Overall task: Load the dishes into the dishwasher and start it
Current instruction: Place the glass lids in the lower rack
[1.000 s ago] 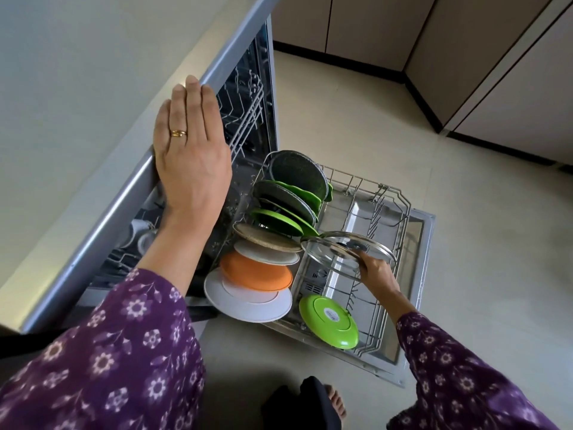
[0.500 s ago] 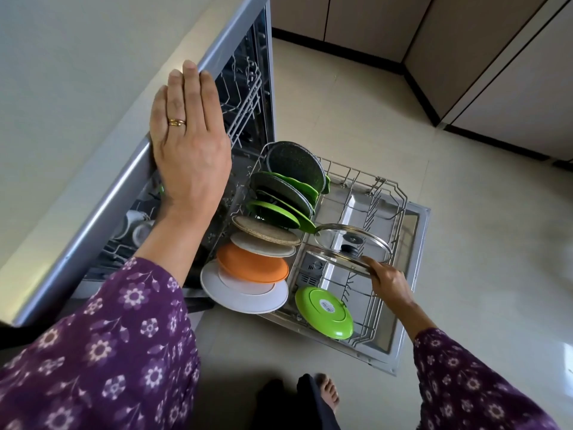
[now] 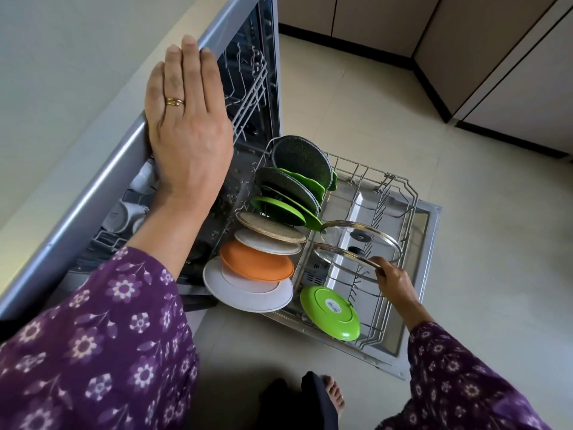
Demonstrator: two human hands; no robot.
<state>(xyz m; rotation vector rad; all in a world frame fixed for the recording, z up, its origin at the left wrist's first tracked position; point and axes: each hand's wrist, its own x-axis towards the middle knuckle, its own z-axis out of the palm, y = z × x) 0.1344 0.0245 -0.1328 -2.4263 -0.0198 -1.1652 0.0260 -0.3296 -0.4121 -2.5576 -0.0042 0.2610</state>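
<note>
Right hand [image 3: 393, 279] pinches round steel-rimmed glass lid [image 3: 338, 259] by its rim | left hand [image 3: 189, 119] flat on grey countertop edge [image 3: 93, 187] | Risk: 1-point pinch may let lid tilt, striking 2nd glass lid [image 3: 361, 235] behind.

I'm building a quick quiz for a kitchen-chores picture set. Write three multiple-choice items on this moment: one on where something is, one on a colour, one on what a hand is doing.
1. Where is the lone green plate?
A) in the upper rack
B) at the near end of the lower rack
C) on the floor

2. What colour is the plate just behind the large white plate?
A) blue
B) orange
C) black

3. What is the right hand doing?
A) hanging free
B) pressing a button
C) gripping a glass lid by its rim

Answers:
1 B: it stands on edge in the pulled-out rack, nearest the person.
2 B: the orange plate leans right behind the white one.
3 C: the hand curls round the lid's metal rim over the rack.
</note>
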